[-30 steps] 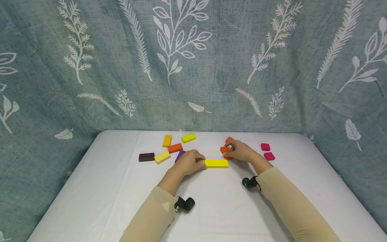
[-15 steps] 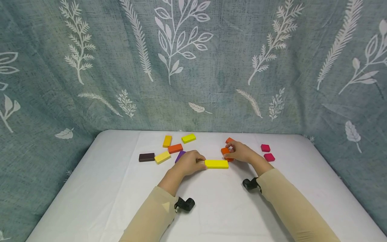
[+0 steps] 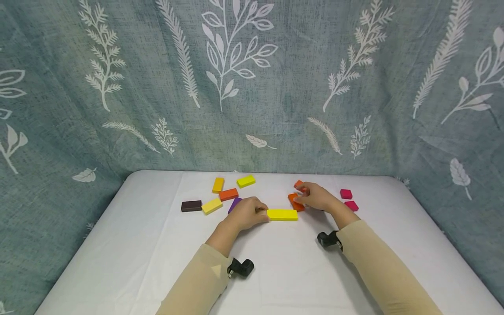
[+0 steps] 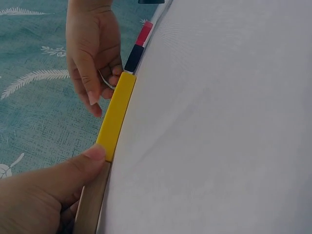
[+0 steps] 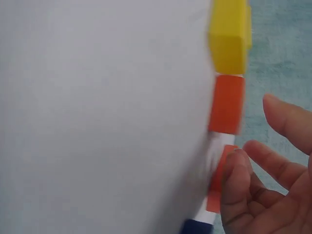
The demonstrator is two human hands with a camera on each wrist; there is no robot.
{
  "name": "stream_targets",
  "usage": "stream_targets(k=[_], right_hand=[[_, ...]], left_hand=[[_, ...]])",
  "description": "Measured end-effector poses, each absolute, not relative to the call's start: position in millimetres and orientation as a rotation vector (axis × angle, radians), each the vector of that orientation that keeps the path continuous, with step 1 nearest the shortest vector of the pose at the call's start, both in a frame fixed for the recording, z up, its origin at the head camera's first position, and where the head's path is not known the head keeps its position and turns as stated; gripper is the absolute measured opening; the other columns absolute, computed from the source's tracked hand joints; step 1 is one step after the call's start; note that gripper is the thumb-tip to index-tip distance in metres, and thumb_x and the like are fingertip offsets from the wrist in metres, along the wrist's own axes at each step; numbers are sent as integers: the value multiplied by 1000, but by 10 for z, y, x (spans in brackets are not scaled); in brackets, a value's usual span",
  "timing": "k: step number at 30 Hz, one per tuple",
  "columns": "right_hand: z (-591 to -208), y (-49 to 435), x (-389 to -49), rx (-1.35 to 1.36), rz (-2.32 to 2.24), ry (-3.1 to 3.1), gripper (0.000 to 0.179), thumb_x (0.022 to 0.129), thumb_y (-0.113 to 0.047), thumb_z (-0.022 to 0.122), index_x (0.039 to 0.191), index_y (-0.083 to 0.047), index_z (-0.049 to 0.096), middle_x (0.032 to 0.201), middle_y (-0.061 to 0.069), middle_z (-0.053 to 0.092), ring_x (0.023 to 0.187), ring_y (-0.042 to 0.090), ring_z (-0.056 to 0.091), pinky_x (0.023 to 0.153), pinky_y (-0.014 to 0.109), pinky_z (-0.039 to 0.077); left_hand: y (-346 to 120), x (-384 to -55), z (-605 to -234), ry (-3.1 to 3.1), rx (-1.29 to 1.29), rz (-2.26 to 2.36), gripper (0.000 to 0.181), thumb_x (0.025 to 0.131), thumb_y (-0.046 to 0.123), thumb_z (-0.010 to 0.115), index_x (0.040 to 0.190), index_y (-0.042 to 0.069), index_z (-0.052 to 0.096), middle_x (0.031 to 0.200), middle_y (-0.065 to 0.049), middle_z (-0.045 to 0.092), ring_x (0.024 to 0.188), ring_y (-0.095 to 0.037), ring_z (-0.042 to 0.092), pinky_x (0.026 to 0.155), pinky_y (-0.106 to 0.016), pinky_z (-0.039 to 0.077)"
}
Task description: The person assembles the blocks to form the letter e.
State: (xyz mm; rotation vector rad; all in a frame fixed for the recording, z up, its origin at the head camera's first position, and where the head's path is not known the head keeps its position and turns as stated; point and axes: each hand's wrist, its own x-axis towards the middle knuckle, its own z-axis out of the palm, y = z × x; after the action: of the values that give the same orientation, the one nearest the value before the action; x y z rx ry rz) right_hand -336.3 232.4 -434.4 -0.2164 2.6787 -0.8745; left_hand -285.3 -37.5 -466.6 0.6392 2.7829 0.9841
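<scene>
My left hand (image 3: 248, 213) pinches the left end of a long yellow block (image 3: 282, 215) on the white table. In the left wrist view the thumb lies on the end of the yellow block (image 4: 117, 117), where a brownish block (image 4: 92, 200) meets it. My right hand (image 3: 316, 197) is just right of an orange block (image 3: 295, 202), which sits against the yellow block's right end. Its fingers are loosely bent and spread, with nothing between them in the right wrist view. A second orange block (image 3: 299, 185) lies behind, partly covered by the fingers.
Left of my left hand lie purple (image 3: 235, 204), pale yellow (image 3: 211, 206), dark brown (image 3: 191, 206), red-orange (image 3: 229, 194), amber (image 3: 218, 185) and bright yellow (image 3: 246, 181) blocks. Two pink blocks (image 3: 346, 194) lie at right. A patterned curtain (image 3: 252, 87) hangs behind the table.
My right fingers have loosened from the near orange block and drawn slightly right, leaving more of it showing. My left hand and the yellow block stay in place.
</scene>
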Motion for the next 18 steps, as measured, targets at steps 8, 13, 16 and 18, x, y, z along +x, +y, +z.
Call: stream_targets(k=[8,13,16,18], right_hand=[[-4213,2389,-3443,-222,-965,2767,37,99,-26,63,129,-3,63,116,19,59,89,29,60,76,36,52],[-4191,2413,-3496,-202,-998,2783,33,101,-23,60,127,-2,64,118,19,59,99,32,58,80,39,52],[-4235,2439,-3530,-175,-1018,2789,34,101,-21,60,128,-2,63,120,19,59,107,34,56,86,42,51],[-4282,2463,-3555,-149,-1026,2804,33,100,-20,60,127,-1,63,121,19,59,109,34,56,89,44,50]], left_hand=[[-388,-2850,-4680,2782,640,983,31,89,30,78,116,15,76,98,6,66,85,-9,57,83,-28,49],[-388,-2871,-4701,2790,665,965,32,88,31,78,116,16,76,101,6,67,90,-9,59,88,-29,50],[-375,-2879,-4714,2795,679,953,32,88,32,78,116,16,76,104,5,67,95,-10,61,91,-30,50],[-364,-2875,-4713,2797,680,947,33,89,32,78,117,16,76,105,4,68,97,-12,61,93,-31,49]])
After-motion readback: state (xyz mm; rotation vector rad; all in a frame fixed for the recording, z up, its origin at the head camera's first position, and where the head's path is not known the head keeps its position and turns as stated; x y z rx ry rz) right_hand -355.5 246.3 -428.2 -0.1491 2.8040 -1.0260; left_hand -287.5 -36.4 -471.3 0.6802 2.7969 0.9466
